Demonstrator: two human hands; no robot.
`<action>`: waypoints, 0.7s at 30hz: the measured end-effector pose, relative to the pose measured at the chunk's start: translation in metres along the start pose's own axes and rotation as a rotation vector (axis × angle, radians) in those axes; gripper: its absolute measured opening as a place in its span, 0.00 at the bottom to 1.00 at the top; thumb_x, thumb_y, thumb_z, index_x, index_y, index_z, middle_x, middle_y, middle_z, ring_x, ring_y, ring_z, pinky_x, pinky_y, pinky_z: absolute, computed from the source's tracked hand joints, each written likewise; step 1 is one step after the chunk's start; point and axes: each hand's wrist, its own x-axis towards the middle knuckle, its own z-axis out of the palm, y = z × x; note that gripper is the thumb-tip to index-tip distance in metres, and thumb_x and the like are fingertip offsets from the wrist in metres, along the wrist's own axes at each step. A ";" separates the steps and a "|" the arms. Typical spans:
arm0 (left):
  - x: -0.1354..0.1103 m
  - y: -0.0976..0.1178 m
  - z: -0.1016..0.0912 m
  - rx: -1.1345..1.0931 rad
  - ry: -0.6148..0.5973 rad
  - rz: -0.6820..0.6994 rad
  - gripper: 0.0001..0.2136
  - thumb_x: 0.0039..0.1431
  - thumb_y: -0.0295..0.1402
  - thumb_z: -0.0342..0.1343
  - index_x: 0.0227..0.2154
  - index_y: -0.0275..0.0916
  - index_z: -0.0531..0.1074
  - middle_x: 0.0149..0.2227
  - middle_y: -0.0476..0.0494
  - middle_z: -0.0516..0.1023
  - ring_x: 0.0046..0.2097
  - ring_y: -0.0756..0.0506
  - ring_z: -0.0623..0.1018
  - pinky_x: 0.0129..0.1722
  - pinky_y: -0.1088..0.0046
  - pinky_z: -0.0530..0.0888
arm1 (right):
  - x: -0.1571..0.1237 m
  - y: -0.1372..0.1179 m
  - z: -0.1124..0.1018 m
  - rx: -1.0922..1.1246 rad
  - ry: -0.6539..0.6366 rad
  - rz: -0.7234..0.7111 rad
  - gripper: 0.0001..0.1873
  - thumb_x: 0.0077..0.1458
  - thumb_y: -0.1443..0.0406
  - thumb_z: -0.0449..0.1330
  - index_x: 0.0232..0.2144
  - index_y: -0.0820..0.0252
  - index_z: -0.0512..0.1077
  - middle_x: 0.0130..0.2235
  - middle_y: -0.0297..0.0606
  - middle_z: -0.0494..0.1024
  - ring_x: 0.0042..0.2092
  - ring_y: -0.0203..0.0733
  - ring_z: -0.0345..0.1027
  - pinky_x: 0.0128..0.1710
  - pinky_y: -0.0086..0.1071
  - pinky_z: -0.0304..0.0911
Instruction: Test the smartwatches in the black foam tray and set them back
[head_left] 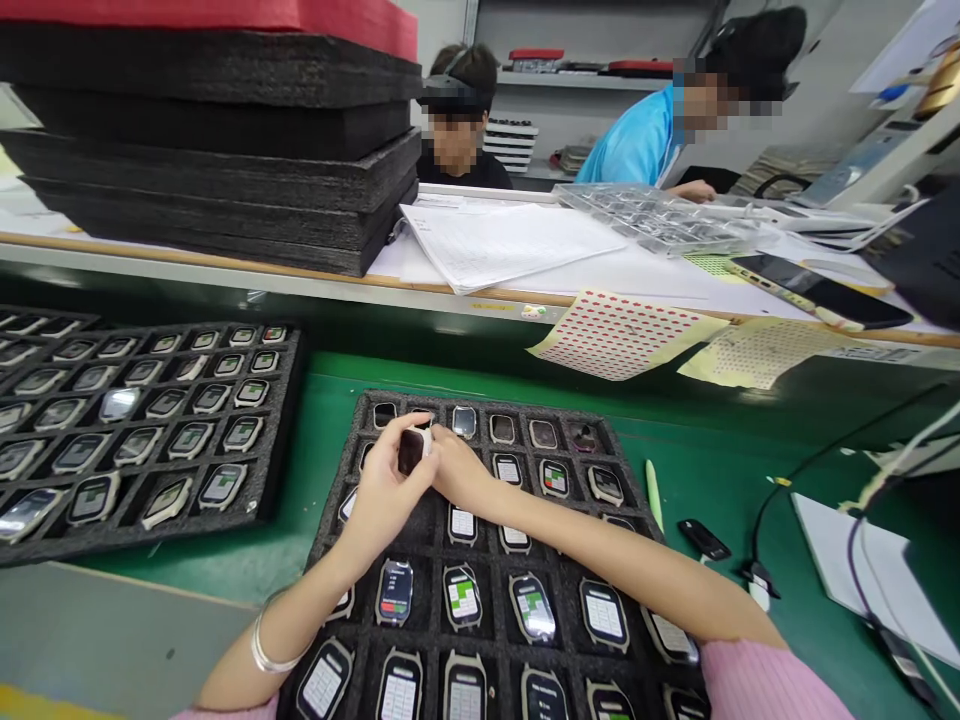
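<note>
Both of your hands meet over the far-left part of the foam tray (480, 402) in front of you. Your left hand (382, 490) is curled around a smartwatch body (412, 448), thumb and fingers closed on its case, with its dark screen facing you. Your right hand (459, 470) comes in from the tray's right side, and its fingertips pinch the same watch at its right edge. The watch is held just above the tray's second row from the far edge, clear of the foam. A silver bangle (264, 650) sits on your left wrist, at the tray's near-left corner.

The tray's pockets hold more watch bodies, several with lit screens. Left of the tray lies a second foam tray (281, 440), also filled. Just off the tray's right edge a green pen (654, 492) lies on the green mat (712, 450), with a small black dongle (703, 539) beyond it. Beyond the tray's far edge, a sheet of red dot stickers (622, 333) hangs over the raised shelf's edge.
</note>
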 end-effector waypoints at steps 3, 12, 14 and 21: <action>-0.007 0.003 0.003 0.097 -0.076 0.097 0.14 0.54 0.25 0.54 0.44 0.40 0.68 0.45 0.45 0.74 0.49 0.43 0.72 0.50 0.68 0.67 | -0.008 0.000 -0.006 0.127 0.028 -0.007 0.06 0.52 0.74 0.56 0.27 0.62 0.69 0.34 0.39 0.72 0.39 0.43 0.66 0.41 0.37 0.62; 0.001 -0.008 -0.001 0.213 0.035 0.007 0.22 0.54 0.35 0.58 0.52 0.43 0.63 0.42 0.44 0.73 0.32 0.46 0.73 0.26 0.73 0.70 | -0.037 0.000 -0.054 0.854 0.084 0.274 0.15 0.58 0.57 0.57 0.40 0.65 0.68 0.29 0.37 0.75 0.15 0.26 0.51 0.13 0.22 0.45; 0.005 -0.012 -0.002 0.198 0.031 0.014 0.21 0.54 0.34 0.58 0.52 0.43 0.64 0.45 0.43 0.72 0.35 0.46 0.73 0.26 0.74 0.70 | -0.044 0.001 -0.060 1.063 0.093 0.344 0.21 0.56 0.58 0.61 0.49 0.63 0.66 0.35 0.42 0.76 0.18 0.27 0.54 0.13 0.22 0.47; 0.008 -0.021 0.002 0.181 -0.033 -0.012 0.21 0.54 0.32 0.57 0.52 0.42 0.64 0.47 0.43 0.72 0.39 0.44 0.74 0.28 0.74 0.71 | -0.056 -0.002 -0.065 1.299 0.121 0.326 0.25 0.54 0.62 0.64 0.54 0.56 0.67 0.40 0.43 0.75 0.26 0.32 0.62 0.23 0.27 0.60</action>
